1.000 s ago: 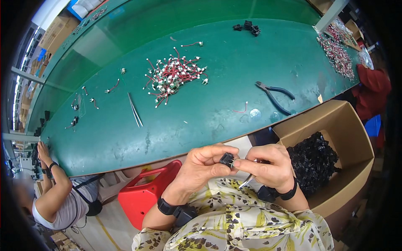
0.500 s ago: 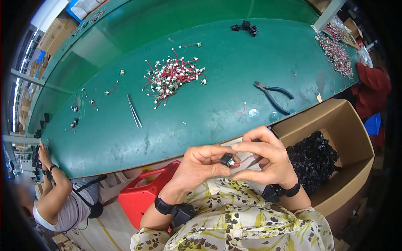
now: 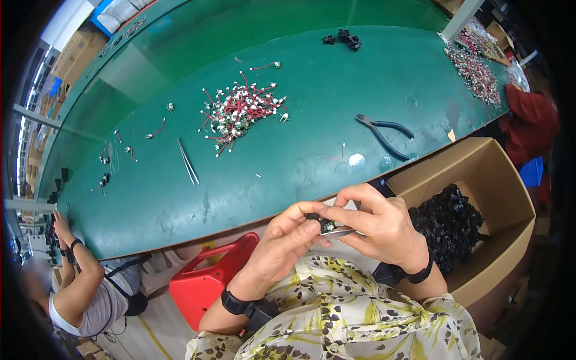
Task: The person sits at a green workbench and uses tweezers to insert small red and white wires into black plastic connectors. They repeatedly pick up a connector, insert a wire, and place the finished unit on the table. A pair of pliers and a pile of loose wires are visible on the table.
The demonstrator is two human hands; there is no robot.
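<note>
Just in front of me, my left hand [image 3: 281, 247] pinches a small black plastic housing [image 3: 313, 217] between thumb and fingers. A small white-and-green part [image 3: 328, 226] sits at the housing's open side. My right hand [image 3: 379, 223] is closed around a slim silver metal tool [image 3: 338, 233], which looks like tweezers. Its tip end lies close to the housing, partly hidden by the fingers. The right thumb and forefinger meet the left fingertips above the housing.
On the green bench [image 3: 270, 174] lie a pile of red-wired white connectors [image 3: 240, 111], tweezers [image 3: 188, 162], cutting pliers [image 3: 387, 135] and black parts [image 3: 345, 39]. A cardboard box [image 3: 501, 252] of black pieces stands at right, a red stool [image 3: 201, 285] at left. Co-workers sit at both ends.
My right hand has moved left against the left one. The silver tool has swung in to the housing, which is now turned and more covered by fingers.
</note>
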